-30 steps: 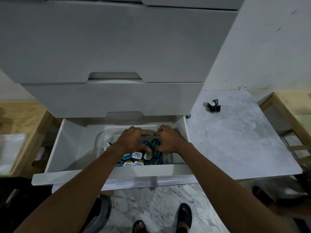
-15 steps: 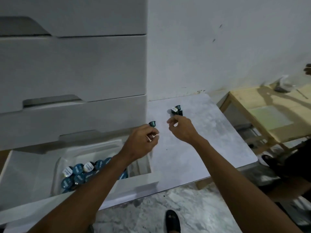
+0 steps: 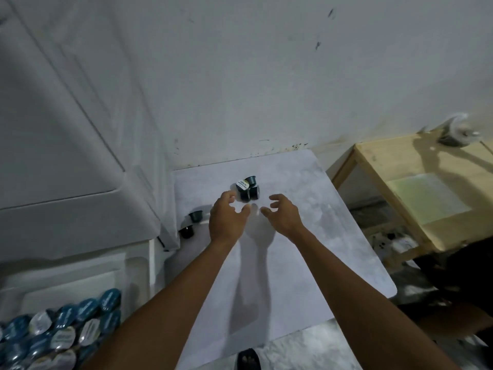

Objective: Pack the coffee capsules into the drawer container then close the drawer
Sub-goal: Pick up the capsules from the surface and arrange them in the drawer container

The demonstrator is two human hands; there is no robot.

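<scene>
White wall [image 3: 266, 76] fills the upper view, scuffed with dark marks along its base. White drawer unit [image 3: 53, 156] at left, smeared by camera motion. Pale marbled worktop [image 3: 306, 263] runs from the wall toward the camera. Wooden table [image 3: 426, 188] stands to the right, just beside the worktop. Marble floor [image 3: 306, 348] visible at bottom.

Open drawer [image 3: 138, 265] at lower left; clear container [image 3: 80, 281] inside it, holding many blue and silver-lidded coffee capsules [image 3: 61, 329] packed close together.

Left hand [image 3: 226, 217]: over the worktop, fingers spread and curled, holding nothing; fingertips just short of a small cluster of dark capsules [image 3: 248, 189] near the wall. Contact with the cluster cannot be confirmed from this angle.

Right hand [image 3: 282, 213]: fingers spread and curled, also holding nothing, near the cluster on its right side, not touching.

Two loose dark capsules [image 3: 192, 222] sit on the worktop's left edge, just beside the drawer unit, apart from the left hand.
</scene>
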